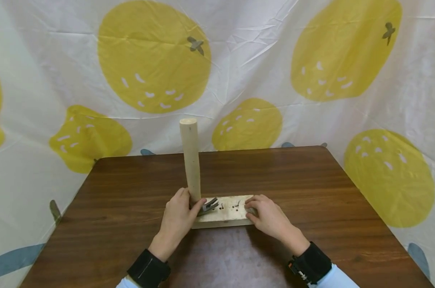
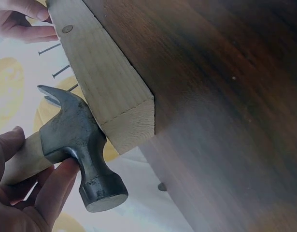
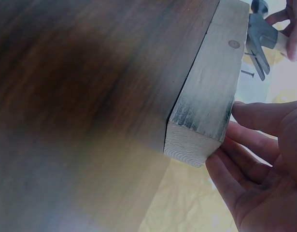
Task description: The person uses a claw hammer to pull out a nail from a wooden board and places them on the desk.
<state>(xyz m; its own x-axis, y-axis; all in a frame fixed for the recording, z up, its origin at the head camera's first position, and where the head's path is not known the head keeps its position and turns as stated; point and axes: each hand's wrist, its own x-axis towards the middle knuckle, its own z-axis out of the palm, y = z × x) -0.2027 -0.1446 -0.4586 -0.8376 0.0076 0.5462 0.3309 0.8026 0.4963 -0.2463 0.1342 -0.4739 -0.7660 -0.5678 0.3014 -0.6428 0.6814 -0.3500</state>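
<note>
A hammer (image 1: 190,160) stands with its wooden handle upright and its steel claw head low against the board's left end. My left hand (image 1: 177,216) grips the handle just above the head, thumb to the right. The light wooden board (image 1: 224,219) lies across the table. Nails (image 1: 237,204) stick up from its top, some leaning. At the board's right end, my right hand (image 1: 269,216) holds the wood with bent fingers. In the left wrist view, the hammer's head (image 2: 76,130) touches the board's edge. The right wrist view shows fingertips (image 3: 223,169) against the board's end.
Beneath everything is a dark brown wooden table (image 1: 293,176). Behind it and along its sides hangs a white cloth (image 1: 246,60) printed with yellow fruit. Black bands (image 1: 150,269) wrap both wrists.
</note>
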